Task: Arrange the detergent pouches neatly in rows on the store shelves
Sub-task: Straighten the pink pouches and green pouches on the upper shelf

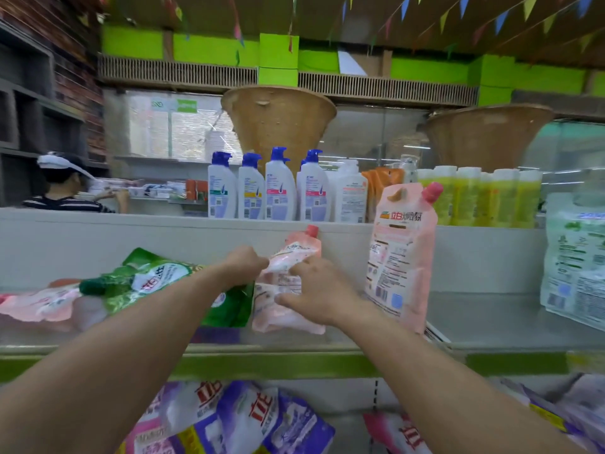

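A crumpled pink detergent pouch [288,257] with a red cap stands on the middle shelf [491,319]. My left hand [244,262] grips its upper left edge. On its right side my right hand [316,291] holds it with the thumb across the front. To the right, a second pink pouch [401,253] stands upright. A green pouch [157,280] lies tilted on the left, over more pink pouches [39,304] that lie flat.
A white-green pouch [573,257] stands at the far right. Shampoo bottles [268,191] and yellow bottles [481,198] line the top shelf. Purple and pink pouches [248,417] lie jumbled on the lower shelf. A person [65,188] works behind the shelf at left.
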Demonstrator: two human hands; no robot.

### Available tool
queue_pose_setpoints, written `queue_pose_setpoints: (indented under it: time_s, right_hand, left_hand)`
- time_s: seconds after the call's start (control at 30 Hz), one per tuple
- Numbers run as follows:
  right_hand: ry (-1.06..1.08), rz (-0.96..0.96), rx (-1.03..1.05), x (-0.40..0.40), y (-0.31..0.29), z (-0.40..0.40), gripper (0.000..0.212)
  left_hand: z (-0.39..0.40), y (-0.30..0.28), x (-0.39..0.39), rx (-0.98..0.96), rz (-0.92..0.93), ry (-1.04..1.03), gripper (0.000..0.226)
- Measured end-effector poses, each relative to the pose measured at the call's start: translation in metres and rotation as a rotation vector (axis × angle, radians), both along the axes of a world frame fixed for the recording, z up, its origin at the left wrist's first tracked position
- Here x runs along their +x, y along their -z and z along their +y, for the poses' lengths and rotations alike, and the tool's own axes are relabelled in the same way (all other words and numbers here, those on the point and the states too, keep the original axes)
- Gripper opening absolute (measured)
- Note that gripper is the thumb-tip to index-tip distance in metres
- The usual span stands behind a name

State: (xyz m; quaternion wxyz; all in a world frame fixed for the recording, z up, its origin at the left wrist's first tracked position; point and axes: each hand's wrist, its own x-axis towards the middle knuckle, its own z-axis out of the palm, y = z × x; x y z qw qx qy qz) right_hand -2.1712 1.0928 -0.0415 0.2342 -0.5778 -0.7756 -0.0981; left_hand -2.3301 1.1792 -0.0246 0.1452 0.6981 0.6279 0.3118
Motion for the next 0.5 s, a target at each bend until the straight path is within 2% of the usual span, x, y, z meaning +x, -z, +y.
queue_pose_setpoints:
  time_s: [0.1,0.17,0.33,0.43,0.5]
  right_hand:
    - [0.175,0.386,-0.023,-0.013,-0.001,0.024,0.054]
    - [0.268,0.533,-0.076,-0.012,-0.001,0.041,0.041]
    - [0.222,0.957,-0.247,-0.001,0.009,0.062,0.028]
    - [0.257,1.087,-0.266,-0.003,0.013,0.078,0.028]
    - [0.310,1.035,-0.191,-0.005,0.013,0.086,0.030]
  left_hand:
    - [0.007,-0.001,-0.005,-0.006,0.024,0.069,0.023]
    - [0.013,0.002,-0.005,-0.034,0.024,0.118,0.023]
    - [0.031,0.011,-0.011,-0.086,0.000,0.189,0.026]
    - [0.033,0.009,-0.012,-0.087,0.018,0.218,0.029]
    - [0.032,0.006,-0.012,-0.086,0.036,0.237,0.024]
